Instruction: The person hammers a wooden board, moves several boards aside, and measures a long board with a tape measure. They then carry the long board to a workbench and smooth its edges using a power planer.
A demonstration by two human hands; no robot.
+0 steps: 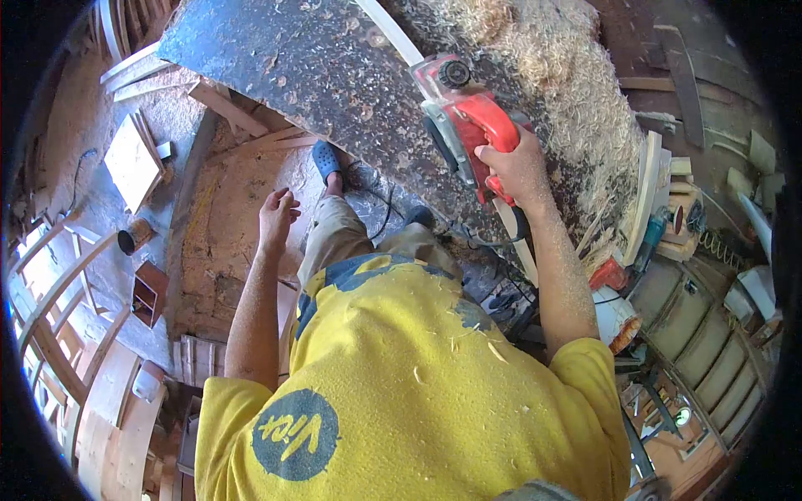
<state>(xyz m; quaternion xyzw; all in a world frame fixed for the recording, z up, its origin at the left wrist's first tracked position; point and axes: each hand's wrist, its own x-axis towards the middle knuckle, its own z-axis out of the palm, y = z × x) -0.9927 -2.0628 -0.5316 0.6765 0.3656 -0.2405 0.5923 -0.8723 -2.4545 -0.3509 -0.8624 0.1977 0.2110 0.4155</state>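
Observation:
My right hand [520,171] is wrapped round the handle of a red electric planer [489,125], which has a black knob at its front. The planer sits over a long, narrow wooden strip [393,32] lying across the workbench. More of the strip shows behind the planer, near my right forearm, and the stretch under the tool is hidden. My left hand [278,219] hangs in the air beside my leg, away from the bench, its fingers loosely curled with nothing visible in them. Sawdust coats my right forearm.
Wood shavings [551,75] are heaped on the dark workbench [309,75]. A cable [388,209] hangs near my feet. At the right are a teal power tool [652,238] and a white bucket [616,317]. Curved wooden pieces [63,275] stand at the left.

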